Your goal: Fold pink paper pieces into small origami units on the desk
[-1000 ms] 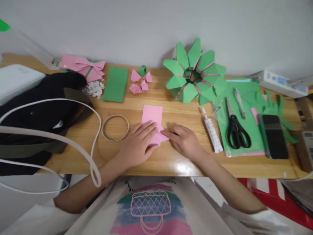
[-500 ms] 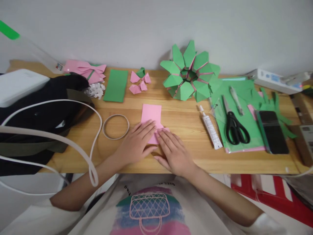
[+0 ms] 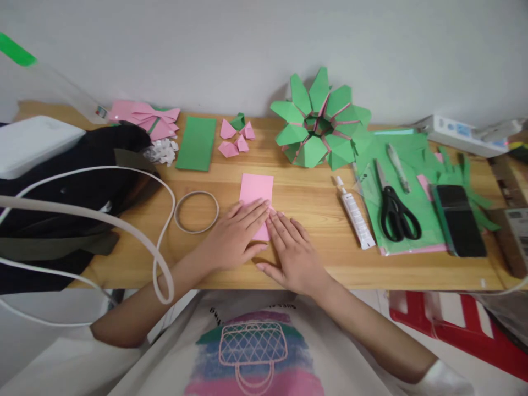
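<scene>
A pink sheet of paper [image 3: 256,187] lies on the wooden table, its lower part largely covered by my hands. Across its left and middle, my left hand [image 3: 236,234] rests flat with fingers stretched out. My right hand [image 3: 295,250] lies flat too, its fingertips on the paper's right edge, almost meeting the left fingertips. Beyond the sheet are small folded pink and green paper pieces [image 3: 229,147] and a green paper rectangle [image 3: 196,144]. A roll of tape [image 3: 197,231] sits left of my left hand.
A green and pink folded-paper ring [image 3: 311,152] stands at the back. To the right lie a glue tube [image 3: 356,219], black-handled scissors [image 3: 391,217], green paper [image 3: 371,181] and a phone [image 3: 461,223]. White cables [image 3: 136,231] loop over a black cloth item [image 3: 94,159] on the left.
My right fingertips have slid slightly left and down to the sheet's edge; the pink flap that stuck out on the right no longer shows. My left hand has shifted slightly right.
</scene>
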`<state>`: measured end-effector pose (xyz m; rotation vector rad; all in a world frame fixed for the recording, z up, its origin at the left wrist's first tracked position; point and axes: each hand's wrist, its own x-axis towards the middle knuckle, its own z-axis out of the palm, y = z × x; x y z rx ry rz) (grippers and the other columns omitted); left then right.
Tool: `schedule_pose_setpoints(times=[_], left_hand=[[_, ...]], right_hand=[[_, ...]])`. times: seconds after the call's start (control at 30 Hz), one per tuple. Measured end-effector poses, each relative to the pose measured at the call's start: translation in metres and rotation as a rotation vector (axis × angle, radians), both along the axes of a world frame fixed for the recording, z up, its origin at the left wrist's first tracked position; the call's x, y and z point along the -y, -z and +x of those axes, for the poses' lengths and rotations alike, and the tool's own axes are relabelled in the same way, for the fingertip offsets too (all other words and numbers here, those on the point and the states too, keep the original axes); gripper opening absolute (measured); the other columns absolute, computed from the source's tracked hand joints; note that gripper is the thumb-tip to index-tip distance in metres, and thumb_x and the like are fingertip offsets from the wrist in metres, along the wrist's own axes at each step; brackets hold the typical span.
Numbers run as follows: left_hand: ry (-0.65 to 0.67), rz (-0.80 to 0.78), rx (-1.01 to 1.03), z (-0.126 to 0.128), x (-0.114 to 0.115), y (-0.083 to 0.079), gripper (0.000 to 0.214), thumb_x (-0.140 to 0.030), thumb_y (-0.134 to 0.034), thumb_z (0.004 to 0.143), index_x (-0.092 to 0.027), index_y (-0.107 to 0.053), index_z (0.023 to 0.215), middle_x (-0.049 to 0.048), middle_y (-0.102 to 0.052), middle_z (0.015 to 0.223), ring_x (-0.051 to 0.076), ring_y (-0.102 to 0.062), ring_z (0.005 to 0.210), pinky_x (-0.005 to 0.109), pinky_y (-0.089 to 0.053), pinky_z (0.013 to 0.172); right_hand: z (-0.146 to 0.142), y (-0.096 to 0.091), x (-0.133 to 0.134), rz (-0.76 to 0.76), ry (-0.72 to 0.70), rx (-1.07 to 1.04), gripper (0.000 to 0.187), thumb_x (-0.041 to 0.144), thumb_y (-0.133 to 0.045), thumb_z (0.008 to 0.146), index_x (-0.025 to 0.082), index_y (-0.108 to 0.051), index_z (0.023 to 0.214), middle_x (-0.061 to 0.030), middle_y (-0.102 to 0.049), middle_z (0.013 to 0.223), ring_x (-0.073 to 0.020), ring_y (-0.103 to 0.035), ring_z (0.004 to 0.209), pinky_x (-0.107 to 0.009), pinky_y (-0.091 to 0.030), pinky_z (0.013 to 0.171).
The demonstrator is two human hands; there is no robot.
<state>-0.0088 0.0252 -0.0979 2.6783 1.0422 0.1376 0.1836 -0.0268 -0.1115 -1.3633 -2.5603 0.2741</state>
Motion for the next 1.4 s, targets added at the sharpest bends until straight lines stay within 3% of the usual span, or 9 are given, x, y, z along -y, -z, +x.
schedule_pose_setpoints(times=[0.2, 0.33, 0.5, 0.6, 0.73, 0.83, 0.97, 1.13, 1.4], left_hand=[[0.040, 0.037, -0.030, -0.006, 0.001, 0.005, 0.076, -0.054, -0.044, 0.093, -0.007, -0.026, 0.150, 0.0201, -0.031, 0.156, 0.025, -0.023, 0.148, 0.043, -0.020, 0.119], [0.026, -0.020, 0.111, -0.008, 0.000, 0.008, 0.074, -0.053, -0.049, 0.091, -0.010, -0.030, 0.149, 0.0193, -0.034, 0.155, 0.026, -0.028, 0.146, 0.044, -0.022, 0.119], [-0.162, -0.023, 0.373, -0.008, 0.002, 0.007, 0.062, -0.027, -0.053, 0.088, -0.013, -0.036, 0.146, 0.0171, -0.040, 0.152, 0.025, -0.036, 0.142, 0.045, -0.033, 0.115], [-0.298, -0.005, 0.493, -0.008, 0.007, 0.005, 0.054, -0.015, -0.046, 0.087, -0.012, -0.044, 0.141, 0.0176, -0.049, 0.146, 0.025, -0.043, 0.137, 0.049, -0.037, 0.113], [-0.414, -0.043, 0.657, -0.008, 0.015, -0.003, 0.047, -0.015, -0.047, 0.086, -0.014, -0.052, 0.133, 0.0175, -0.058, 0.136, 0.026, -0.054, 0.128, 0.051, -0.044, 0.107], [-0.386, -0.158, 0.766, -0.008, 0.024, -0.019, 0.043, -0.016, -0.047, 0.087, -0.012, -0.054, 0.129, 0.0174, -0.068, 0.122, 0.024, -0.067, 0.111, 0.039, -0.058, 0.089], [-0.319, -0.305, 0.855, -0.003, 0.043, -0.060, 0.028, -0.026, -0.055, 0.087, -0.014, -0.067, 0.109, 0.0118, -0.075, 0.107, 0.021, -0.073, 0.095, 0.031, -0.061, 0.080], [-0.433, -0.567, 0.971, 0.007, 0.065, -0.106, 0.016, -0.027, -0.062, 0.084, -0.018, -0.072, 0.091, 0.0031, -0.078, 0.087, 0.016, -0.073, 0.075, 0.022, -0.059, 0.064], [-0.338, -0.548, 1.009, 0.014, 0.076, -0.127, 0.018, -0.016, -0.059, 0.084, -0.019, -0.072, 0.095, -0.0001, -0.076, 0.091, 0.010, -0.072, 0.076, 0.013, -0.056, 0.063]], right_hand=[[0.000, 0.000, 0.002, -0.079, 0.031, -0.054, 0.081, 0.061, -0.040, 0.091, 0.003, -0.034, 0.147, -0.0197, -0.035, 0.154, -0.0298, -0.029, 0.145, -0.051, -0.027, 0.117], [0.007, -0.004, -0.009, -0.129, 0.159, -0.334, 0.056, 0.049, -0.044, 0.094, 0.016, -0.046, 0.140, -0.0158, -0.055, 0.140, -0.0245, -0.050, 0.130, -0.044, -0.040, 0.107], [0.004, -0.006, -0.033, -0.077, 0.418, -0.416, 0.038, 0.041, -0.065, 0.081, 0.013, -0.066, 0.106, -0.0154, -0.067, 0.097, -0.0279, -0.062, 0.094, -0.045, -0.051, 0.084], [-0.003, -0.010, -0.038, -0.108, 0.418, -0.476, 0.010, 0.027, -0.067, 0.076, 0.017, -0.068, 0.077, -0.0070, -0.065, 0.077, -0.0229, -0.061, 0.081, -0.038, -0.050, 0.077], [-0.002, -0.031, -0.026, -0.165, 0.334, -0.615, 0.009, 0.019, -0.059, 0.079, 0.018, -0.065, 0.072, -0.0028, -0.066, 0.073, -0.0145, -0.059, 0.066, -0.027, -0.049, 0.064], [0.006, -0.056, -0.006, -0.192, 0.271, -0.715, 0.011, 0.024, -0.059, 0.084, 0.017, -0.065, 0.078, -0.0020, -0.066, 0.071, -0.0122, -0.057, 0.061, -0.024, -0.047, 0.057], [0.016, -0.087, 0.019, -0.175, 0.218, -0.815, 0.007, 0.024, -0.063, 0.084, 0.019, -0.064, 0.081, -0.0002, -0.064, 0.073, -0.0121, -0.057, 0.065, -0.025, -0.047, 0.062], [0.018, -0.116, 0.045, 0.002, 0.095, -0.778, 0.009, 0.012, -0.066, 0.084, 0.021, -0.064, 0.087, -0.0003, -0.064, 0.083, -0.0126, -0.060, 0.081, -0.027, -0.048, 0.074], [0.011, -0.135, 0.062, 0.353, 0.033, -0.477, 0.026, 0.009, -0.064, 0.083, 0.019, -0.068, 0.107, -0.0079, -0.055, 0.113, -0.0193, -0.055, 0.102, -0.037, -0.047, 0.084]])
